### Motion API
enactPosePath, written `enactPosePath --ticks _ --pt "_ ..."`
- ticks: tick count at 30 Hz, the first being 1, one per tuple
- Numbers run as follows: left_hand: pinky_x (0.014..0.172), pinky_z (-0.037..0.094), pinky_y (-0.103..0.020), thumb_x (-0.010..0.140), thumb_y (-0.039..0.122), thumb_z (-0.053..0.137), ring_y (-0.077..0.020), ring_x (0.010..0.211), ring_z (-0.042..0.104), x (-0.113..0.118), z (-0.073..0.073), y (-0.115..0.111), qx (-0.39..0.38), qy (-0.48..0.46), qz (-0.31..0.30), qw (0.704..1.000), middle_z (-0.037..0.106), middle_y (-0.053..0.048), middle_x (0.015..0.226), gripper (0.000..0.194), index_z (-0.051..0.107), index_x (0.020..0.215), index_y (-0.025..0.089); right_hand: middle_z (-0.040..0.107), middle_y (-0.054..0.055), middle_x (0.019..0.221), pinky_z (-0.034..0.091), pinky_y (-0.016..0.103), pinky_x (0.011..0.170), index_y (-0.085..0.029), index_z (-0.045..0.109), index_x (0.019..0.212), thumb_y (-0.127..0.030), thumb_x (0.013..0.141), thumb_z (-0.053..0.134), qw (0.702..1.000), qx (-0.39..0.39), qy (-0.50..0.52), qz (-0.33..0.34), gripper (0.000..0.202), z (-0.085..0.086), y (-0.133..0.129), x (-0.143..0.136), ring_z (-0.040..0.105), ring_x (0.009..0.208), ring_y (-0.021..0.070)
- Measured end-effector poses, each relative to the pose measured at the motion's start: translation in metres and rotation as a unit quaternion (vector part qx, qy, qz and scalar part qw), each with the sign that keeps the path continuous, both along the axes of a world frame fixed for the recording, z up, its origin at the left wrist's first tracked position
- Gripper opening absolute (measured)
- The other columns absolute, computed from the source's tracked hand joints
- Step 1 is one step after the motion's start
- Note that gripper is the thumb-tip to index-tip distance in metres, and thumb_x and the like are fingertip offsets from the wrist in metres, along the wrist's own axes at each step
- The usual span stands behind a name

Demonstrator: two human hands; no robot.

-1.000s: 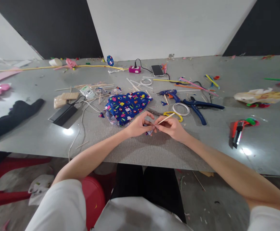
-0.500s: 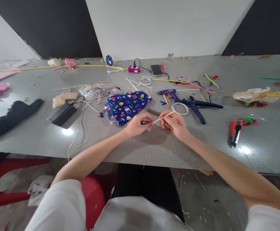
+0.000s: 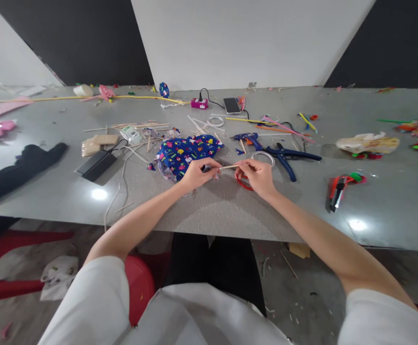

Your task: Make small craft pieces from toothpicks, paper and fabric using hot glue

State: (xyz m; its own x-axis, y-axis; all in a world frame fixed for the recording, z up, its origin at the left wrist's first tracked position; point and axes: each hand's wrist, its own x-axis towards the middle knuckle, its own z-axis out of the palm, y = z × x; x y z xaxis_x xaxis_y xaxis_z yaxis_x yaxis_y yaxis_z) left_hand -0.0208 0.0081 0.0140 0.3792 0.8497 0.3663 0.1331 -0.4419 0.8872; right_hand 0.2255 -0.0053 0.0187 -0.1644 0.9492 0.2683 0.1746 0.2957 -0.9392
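A thin wooden stick [image 3: 228, 166] spans the gap between my two hands above the table. My left hand [image 3: 201, 173] pinches its left end, while my right hand [image 3: 257, 176] grips the right end between thumb and fingers. Behind my left hand lies a blue patterned cloth [image 3: 184, 154]. Red-handled scissors [image 3: 243, 183] lie under my right hand, their blades partly covered. A white ring [image 3: 266, 157] and dark blue cutting pliers [image 3: 286, 157] rest just beyond my right hand.
A blue glue gun [image 3: 248, 139] lies behind the pliers. At the right is a utility knife [image 3: 338, 192]. A black adapter [image 3: 96, 166] with a cable sits at left, near loose wooden sticks [image 3: 137, 125]. A phone [image 3: 232, 105] lies at the back.
Both hands have shifted slightly away from the table's front edge. The stick, which slanted up to the right across my right fingers, now lies nearly level between my hands.
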Motion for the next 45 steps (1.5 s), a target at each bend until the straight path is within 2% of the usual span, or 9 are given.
enactPosePath --ticks 4,8,12,16,21,26,32,39,45 --pt "0.070 0.056 -0.028 0.093 0.030 0.071 -0.0130 0.068 0.068 -0.001 0.011 0.013 0.012 -0.055 0.015 0.998 0.075 -0.007 0.083 0.018 0.074 0.097 0.013 0.070 0.003 0.068 0.047 0.031 0.060 -0.021 0.076 0.081 -0.073 0.092 0.068 0.996 0.042 -0.081 0.021 0.054 0.012 0.015 0.009 0.062 0.059 0.0165" --pt "0.068 0.055 -0.027 0.088 0.030 0.076 -0.0121 0.066 0.067 0.000 0.026 0.040 0.017 -0.009 -0.038 0.999 0.076 -0.007 0.086 0.021 0.073 0.100 0.013 0.068 0.005 0.062 0.045 0.032 0.061 -0.017 0.075 0.076 -0.082 0.090 0.062 0.983 0.074 -0.167 0.025 0.067 0.029 0.048 0.017 0.061 0.056 0.0177" --pt "0.068 0.054 -0.028 0.089 0.034 0.073 -0.0130 0.065 0.066 0.010 0.024 0.060 0.009 -0.048 0.018 0.999 0.075 -0.006 0.084 0.022 0.072 0.097 0.014 0.071 0.007 0.066 0.044 0.032 0.064 -0.017 0.074 0.077 -0.085 0.093 0.052 0.972 0.123 -0.198 -0.025 0.073 0.032 0.070 0.016 0.063 0.063 0.0201" --pt "0.067 0.051 -0.027 0.091 0.041 0.069 -0.0127 0.062 0.062 0.025 0.003 0.056 -0.013 -0.071 0.104 0.992 0.073 -0.005 0.078 0.025 0.071 0.090 0.015 0.072 0.008 0.070 0.044 0.032 0.067 -0.018 0.072 0.080 -0.082 0.098 0.042 0.960 0.152 -0.225 -0.063 0.073 0.013 0.065 0.011 0.062 0.067 0.0207" --pt "0.070 0.052 -0.027 0.089 0.048 0.071 -0.0134 0.065 0.065 0.032 -0.014 0.045 -0.012 -0.047 0.119 0.992 0.073 -0.003 0.083 0.031 0.073 0.092 0.017 0.074 0.009 0.076 0.045 0.034 0.071 -0.020 0.072 0.082 -0.078 0.101 0.043 0.954 0.173 -0.237 -0.064 0.068 -0.007 0.055 0.010 0.064 0.072 0.0227" --pt "0.070 0.051 -0.027 0.091 0.046 0.069 -0.0144 0.065 0.066 0.031 -0.013 0.041 -0.011 -0.033 0.139 0.990 0.073 -0.002 0.076 0.029 0.074 0.093 0.017 0.074 0.009 0.080 0.044 0.034 0.074 -0.019 0.074 0.087 -0.070 0.104 0.045 0.948 0.190 -0.245 -0.069 0.062 -0.009 0.053 0.012 0.065 0.074 0.0230" --pt "0.069 0.052 -0.027 0.090 0.037 0.070 -0.0139 0.067 0.067 0.029 -0.011 0.038 0.004 -0.027 0.150 0.988 0.077 -0.004 0.091 0.022 0.074 0.097 0.017 0.073 0.009 0.081 0.044 0.033 0.077 -0.020 0.074 0.091 -0.065 0.106 0.045 0.944 0.208 -0.251 -0.059 0.056 -0.007 0.050 0.010 0.066 0.078 0.0234" --pt "0.089 0.055 -0.032 0.090 0.030 0.072 -0.0203 0.092 0.073 0.024 -0.010 0.039 0.055 0.010 0.160 0.985 0.080 -0.008 0.098 0.017 0.078 0.100 0.017 0.070 0.008 0.076 0.041 0.034 0.073 -0.020 0.070 0.084 -0.058 0.109 0.044 0.928 0.233 -0.284 -0.059 0.053 -0.007 0.049 0.012 0.063 0.074 0.0224" --pt "0.099 0.054 -0.035 0.090 0.026 0.074 -0.0218 0.100 0.074 0.021 -0.013 0.041 0.085 0.015 0.123 0.989 0.081 -0.010 0.103 0.013 0.079 0.096 0.017 0.076 0.013 0.096 0.043 0.035 0.079 -0.019 0.073 0.096 -0.049 0.112 0.041 0.877 0.265 -0.399 0.040 0.047 -0.004 0.047 0.022 0.067 0.088 0.0247"
